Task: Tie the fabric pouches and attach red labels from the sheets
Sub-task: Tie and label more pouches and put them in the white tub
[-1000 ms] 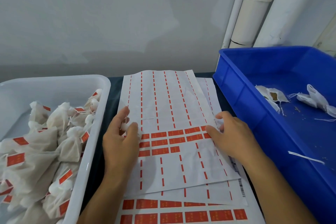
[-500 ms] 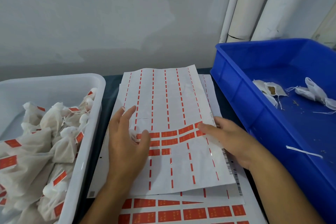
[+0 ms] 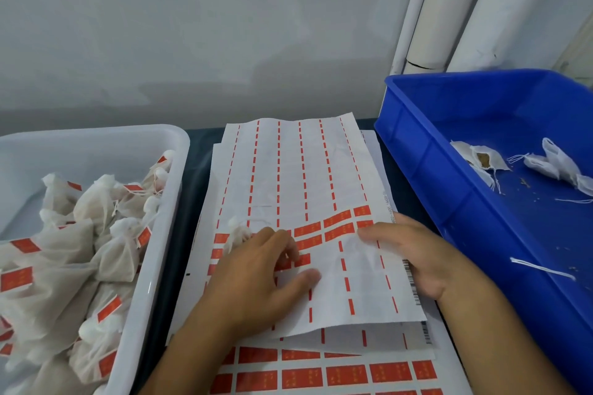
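The blue bin (image 3: 449, 202) fills your right side, and a few untied pouches (image 3: 558, 163) and loose strings (image 3: 542, 268) lie on its floor. On your left, the white tray (image 3: 167, 234) holds a heap of tied pouches (image 3: 96, 234) that already carry red labels. Between the two, on the dark table (image 3: 199, 151), you have a stack of label sheets; the top sheet (image 3: 305, 176) is mostly stripped to thin red dashes, with a few rows of red labels (image 3: 338, 228) left across its middle. Beneath it, a fuller sheet (image 3: 321, 375) shows at the near edge.

Your left hand (image 3: 263, 279) lies on the top sheet with its fingers bent down over the remaining labels. A small white pouch (image 3: 239, 231) sits on the sheet just beyond those fingers; whether you are holding it cannot be told. Your right hand (image 3: 414, 260) rests on the sheet's right edge, fingers nearly straight, pressing the paper flat beside the bin.
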`<state>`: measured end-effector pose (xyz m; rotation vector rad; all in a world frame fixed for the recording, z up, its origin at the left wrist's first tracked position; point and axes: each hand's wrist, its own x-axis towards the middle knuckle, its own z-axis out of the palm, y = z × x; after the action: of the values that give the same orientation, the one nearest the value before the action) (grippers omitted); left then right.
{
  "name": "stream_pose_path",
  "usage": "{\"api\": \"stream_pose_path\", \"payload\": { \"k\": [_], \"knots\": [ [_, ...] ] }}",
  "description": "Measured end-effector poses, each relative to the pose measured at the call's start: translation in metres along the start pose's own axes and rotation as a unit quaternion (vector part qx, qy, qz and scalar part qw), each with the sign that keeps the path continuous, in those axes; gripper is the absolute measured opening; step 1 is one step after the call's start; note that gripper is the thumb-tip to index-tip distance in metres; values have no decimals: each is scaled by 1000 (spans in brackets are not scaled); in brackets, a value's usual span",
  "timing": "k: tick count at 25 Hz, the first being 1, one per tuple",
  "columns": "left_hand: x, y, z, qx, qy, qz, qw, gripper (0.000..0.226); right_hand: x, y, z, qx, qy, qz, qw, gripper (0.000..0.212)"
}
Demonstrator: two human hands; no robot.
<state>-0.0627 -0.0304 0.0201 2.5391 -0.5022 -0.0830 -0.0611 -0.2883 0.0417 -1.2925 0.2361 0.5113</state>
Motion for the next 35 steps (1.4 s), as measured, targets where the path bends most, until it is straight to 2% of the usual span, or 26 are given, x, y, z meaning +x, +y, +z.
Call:
{"api": "stream_pose_path", "payload": {
  "k": [4,6,10,12,15,17,20,21,23,24,26,28,32,35],
  "knots": [
    [3,-1,7,-18,26,-16,999,47,2,5,6,99,-13,31,995,45],
    [4,0,11,-30,42,-25,998,51,3,6,8,104,-12,39,994,48],
    [4,2,14,-21,40,-28,999,78,1,5,9,87,-31,40,995,51],
    [2,2,14,-25,36,-21,999,87,0,5,10,106,-29,30,993,55],
    [1,6,15,-58,32,-20,998,84,1,2,10,173,-49,-21,983,67],
    [2,9,16,-76,41,-25,996,79,1,0,17,241,-53,-18,969,63],
    [3,14,17,-99,69,-31,992,72,3,11,25,331,-41,2,943,38],
    [4,15,18,-105,77,-33,991,71,3,17,28,308,-17,-13,951,33],
    [5,15,21,-122,88,-41,988,70,2,26,33,155,8,-42,987,36],
    [5,15,22,-130,91,-48,986,69,2,29,36,76,9,-55,996,37],
    [6,13,23,-141,99,-59,983,66,3,32,37,-12,-3,-65,998,39],
    [7,13,24,-156,108,-72,979,67,-1,29,37,-52,-19,-65,996,45],
    [8,13,24,-158,120,-91,976,62,-17,16,36,-151,-84,-35,984,79],
    [9,14,24,-163,133,-104,972,62,-18,18,51,-132,-61,-52,988,93]
  ]
}}
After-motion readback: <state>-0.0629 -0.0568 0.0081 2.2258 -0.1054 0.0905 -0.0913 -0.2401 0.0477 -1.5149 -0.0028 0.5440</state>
